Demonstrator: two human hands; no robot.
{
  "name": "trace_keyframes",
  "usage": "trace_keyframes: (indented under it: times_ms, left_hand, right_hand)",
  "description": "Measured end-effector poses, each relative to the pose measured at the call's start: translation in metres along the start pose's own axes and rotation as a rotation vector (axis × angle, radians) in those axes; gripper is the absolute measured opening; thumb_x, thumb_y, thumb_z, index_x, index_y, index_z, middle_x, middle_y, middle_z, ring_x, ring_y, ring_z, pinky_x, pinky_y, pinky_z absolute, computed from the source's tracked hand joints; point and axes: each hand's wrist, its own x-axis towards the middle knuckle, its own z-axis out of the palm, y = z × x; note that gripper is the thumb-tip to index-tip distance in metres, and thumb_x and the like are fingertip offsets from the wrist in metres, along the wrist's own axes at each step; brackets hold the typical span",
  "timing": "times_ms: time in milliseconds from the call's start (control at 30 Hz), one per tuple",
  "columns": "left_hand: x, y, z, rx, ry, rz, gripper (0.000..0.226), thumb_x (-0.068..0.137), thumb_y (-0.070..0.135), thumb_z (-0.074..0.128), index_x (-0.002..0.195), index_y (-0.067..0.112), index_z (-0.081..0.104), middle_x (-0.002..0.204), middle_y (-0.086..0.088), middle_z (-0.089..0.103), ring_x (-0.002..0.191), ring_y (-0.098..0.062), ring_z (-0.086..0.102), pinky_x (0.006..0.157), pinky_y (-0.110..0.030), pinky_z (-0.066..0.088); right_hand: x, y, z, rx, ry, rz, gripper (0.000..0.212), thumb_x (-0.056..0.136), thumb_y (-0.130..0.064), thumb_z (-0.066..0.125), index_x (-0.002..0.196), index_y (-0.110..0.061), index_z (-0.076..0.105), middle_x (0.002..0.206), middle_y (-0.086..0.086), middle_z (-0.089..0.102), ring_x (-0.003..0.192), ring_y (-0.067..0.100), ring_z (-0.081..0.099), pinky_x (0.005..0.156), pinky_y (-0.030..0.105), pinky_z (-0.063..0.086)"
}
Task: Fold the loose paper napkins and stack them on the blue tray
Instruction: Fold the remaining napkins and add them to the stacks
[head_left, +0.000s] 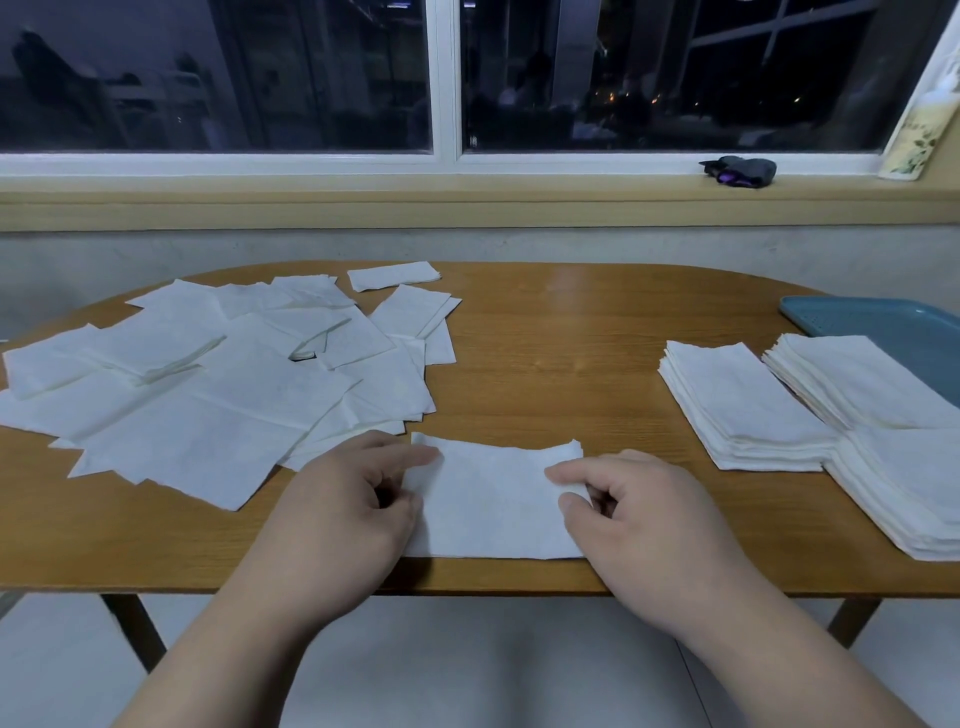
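A white paper napkin (493, 499) lies folded at the near edge of the wooden table (571, 332). My left hand (343, 509) pinches its left edge between thumb and forefinger. My right hand (644, 514) pinches its right edge the same way. A spread of loose napkins (218, 384) covers the table's left half. Three stacks of folded napkins sit at the right: one (737, 405) on the table, one (857, 384) overlapping the blue tray (883, 322), and one (904, 488) nearest the edge.
A small folded napkin (393, 275) lies alone at the table's far edge. A dark bundle (740, 170) rests on the window sill behind, and a printed hanging (919, 119) is at the far right. Bare wood shows between the loose pile and the stacks.
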Motion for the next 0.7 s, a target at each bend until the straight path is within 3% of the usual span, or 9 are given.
trace_keyframes:
  times_ms: [200,267,367,467,567,700]
  left_hand:
    - [0.002,-0.001,0.002,0.039,-0.009,0.005,0.042,0.087,0.006,0.058,0.118,0.032,0.070,0.102,0.025,0.060,0.091,0.010,0.054,0.071,-0.003,0.040]
    - [0.002,-0.002,0.003,0.052,-0.021,0.008,0.044,0.086,0.006,0.058,0.120,0.031,0.069,0.102,0.024,0.059,0.092,0.010,0.054,0.071,-0.003,0.040]
    - [0.003,-0.003,0.005,0.088,-0.044,0.025,0.044,0.087,0.008,0.057,0.123,0.031,0.068,0.102,0.025,0.056,0.092,0.012,0.052,0.069,-0.001,0.038]
    - [0.004,-0.007,0.005,0.091,-0.038,0.040,0.041,0.087,0.012,0.059,0.119,0.036,0.067,0.109,0.030,0.049,0.097,0.013,0.050,0.072,-0.001,0.037]
    - [0.003,-0.011,0.004,0.124,-0.012,0.111,0.043,0.082,0.011,0.065,0.111,0.043,0.065,0.107,0.029,0.042,0.112,0.009,0.040,0.087,-0.013,0.036]
    - [0.001,-0.014,0.002,0.169,-0.066,0.223,0.041,0.081,0.008,0.067,0.099,0.045,0.069,0.112,0.035,0.049,0.113,0.007,0.037,0.088,-0.011,0.033]
  right_hand:
    - [0.003,0.003,0.003,-0.056,0.005,-0.007,0.029,0.093,-0.028,0.055,0.115,-0.034,0.072,0.094,-0.040,0.052,0.095,-0.003,0.050,0.075,0.007,0.038]
    - [0.004,0.005,0.004,-0.072,0.013,-0.006,0.029,0.093,-0.028,0.054,0.115,-0.034,0.073,0.080,-0.030,0.059,0.095,-0.003,0.050,0.076,0.007,0.038]
    - [0.004,0.006,0.006,-0.123,0.015,0.000,0.027,0.092,-0.029,0.055,0.110,-0.033,0.073,0.068,-0.018,0.055,0.095,0.001,0.050,0.083,0.017,0.043]
    - [0.003,0.004,0.005,-0.163,0.031,0.006,0.025,0.091,-0.029,0.056,0.109,-0.033,0.072,0.074,-0.017,0.049,0.093,0.003,0.048,0.081,0.020,0.043]
    - [0.002,0.002,0.004,-0.191,0.042,0.011,0.027,0.092,-0.033,0.056,0.117,-0.036,0.068,0.091,-0.020,0.044,0.096,0.003,0.043,0.079,0.018,0.039]
    - [0.003,0.004,0.004,-0.178,0.039,-0.018,0.025,0.092,-0.029,0.058,0.113,-0.035,0.069,0.096,-0.025,0.044,0.102,0.000,0.040,0.085,0.017,0.038]
